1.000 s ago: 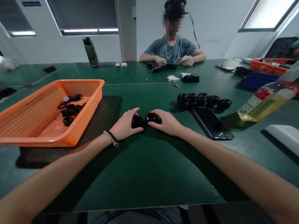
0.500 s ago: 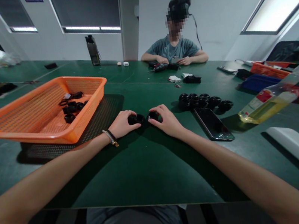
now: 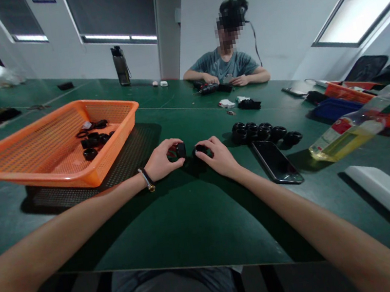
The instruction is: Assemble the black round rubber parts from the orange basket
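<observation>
Fingers of each hand (image 3: 160,162) (image 3: 219,156) clamped on separate black rings (image 3: 180,150) (image 3: 200,149); no legible writing.

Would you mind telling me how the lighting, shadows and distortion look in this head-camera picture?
Head view: wide-angle bending stretches both forearms and tilts the windows; the bright window at upper right is blown out; the orange basket casts a soft dark shadow on the green table; the small black parts in the left hand and right hand are dim, detail lost.
</observation>
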Tool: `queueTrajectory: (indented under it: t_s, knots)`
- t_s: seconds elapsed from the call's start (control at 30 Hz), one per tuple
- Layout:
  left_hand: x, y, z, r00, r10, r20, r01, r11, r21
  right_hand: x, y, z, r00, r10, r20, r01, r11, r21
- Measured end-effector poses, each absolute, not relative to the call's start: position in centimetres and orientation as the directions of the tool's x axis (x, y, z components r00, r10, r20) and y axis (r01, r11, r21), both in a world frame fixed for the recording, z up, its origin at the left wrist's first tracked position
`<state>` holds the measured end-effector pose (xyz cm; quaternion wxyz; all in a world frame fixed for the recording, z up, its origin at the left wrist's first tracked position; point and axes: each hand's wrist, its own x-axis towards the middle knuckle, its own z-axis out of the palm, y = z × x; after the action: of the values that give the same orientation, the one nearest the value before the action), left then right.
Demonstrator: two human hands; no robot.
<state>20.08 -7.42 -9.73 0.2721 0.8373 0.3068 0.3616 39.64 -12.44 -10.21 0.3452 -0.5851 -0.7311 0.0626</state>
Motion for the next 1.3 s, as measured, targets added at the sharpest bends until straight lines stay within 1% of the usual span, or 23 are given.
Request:
queueTrajectory:
  t_s: [0.1, 0.17, 0.27, 0.5, 0.7, 0.9, 1.13, 1.3]
  knots:
    - [20.0, -7.3, -9.9, 0.554, 0.703, 0.446, 0.311, -0.672, 0.673, 39.6, -12.6, -10.1, -0.093, 0.87, 0.484, 0.803, 0.353, -0.48]
    - [20.0, -7.3, -9.9, 0.556, 0.704, 0.441, 0.314, -0.67, 0.673, 39.5, -12.6, -10.0, -0.101, 0.857, 0.506, 0.781, 0.383, -0.493]
    - [20.0, -7.4, -9.7, 0.556, 0.714, 0.426, 0.327, -0.659, 0.678, 39.4, -12.7, -9.9, -0.082, 0.858, 0.508, 0.733, 0.397, -0.553]
    - [20.0, -7.3, -9.7, 0.553, 0.722, 0.415, 0.338, -0.65, 0.681, 39.8, -12.6, -10.2, 0.005, 0.886, 0.464, 0.61, 0.365, -0.703]
    - [19.9, -7.1, -9.9, 0.554, 0.728, 0.404, 0.353, -0.645, 0.677, 40.3, -12.1, -10.7, 0.004, 0.898, 0.44, 0.497, 0.38, -0.78]
    - [19.9, -7.1, -9.8, 0.551, 0.73, 0.404, 0.353, -0.642, 0.681, 40.0, -12.3, -10.5, -0.086, 0.906, 0.414, 0.464, 0.404, -0.789]
    - [19.9, -7.2, -9.9, 0.559, 0.733, 0.389, 0.347, -0.632, 0.693, 39.4, -12.6, -10.2, -0.111, 0.903, 0.414, 0.465, 0.416, -0.782]
    - [19.8, -7.1, -9.9, 0.586, 0.703, 0.403, 0.309, -0.653, 0.691, 39.1, -12.7, -10.1, -0.124, 0.898, 0.422, 0.476, 0.427, -0.769]
